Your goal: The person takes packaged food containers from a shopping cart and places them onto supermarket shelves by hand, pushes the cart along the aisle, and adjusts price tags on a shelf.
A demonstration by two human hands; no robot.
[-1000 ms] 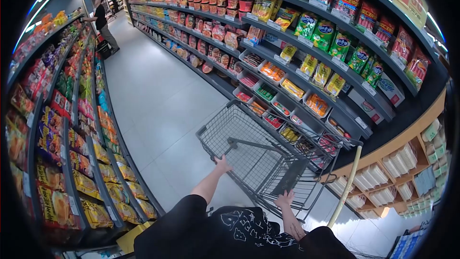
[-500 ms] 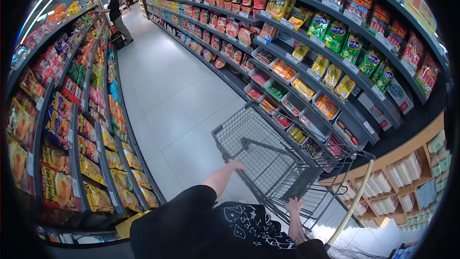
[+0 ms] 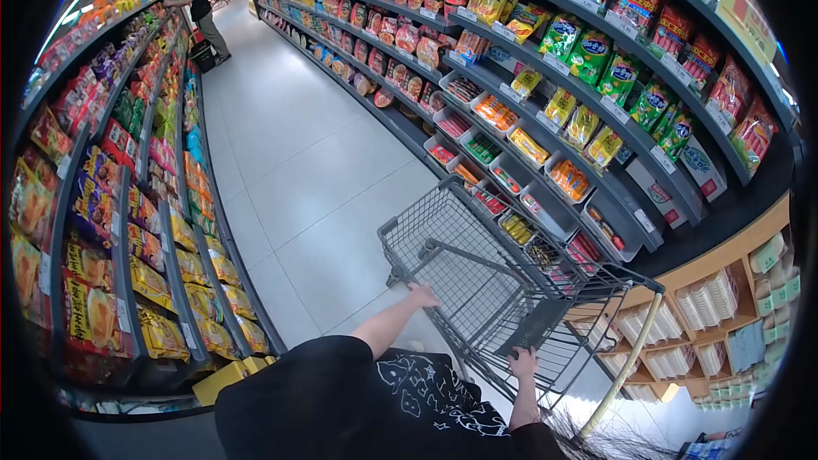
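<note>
A grey wire shopping cart (image 3: 460, 268) stands tilted across the view in front of me, with nothing in its basket. My left hand (image 3: 423, 296) is closed over the near edge of the cart, at its left part. Further right, my right hand (image 3: 523, 363) has its fingers curled on the cart's near side, beside a dark flat panel (image 3: 537, 327). The undersides of both hands are hidden.
Shelves of bagged snacks (image 3: 95, 290) line the left. On the right, long shelves hold sausages (image 3: 569, 179), green bags (image 3: 590, 53) and cups. A person (image 3: 207, 13) stands up the aisle beside a dark basket (image 3: 203, 54). A wooden rack (image 3: 724, 294) is at lower right.
The shelves and floor have shifted slightly in view, and the person up the aisle appears further left. Both hands stay on the cart.
</note>
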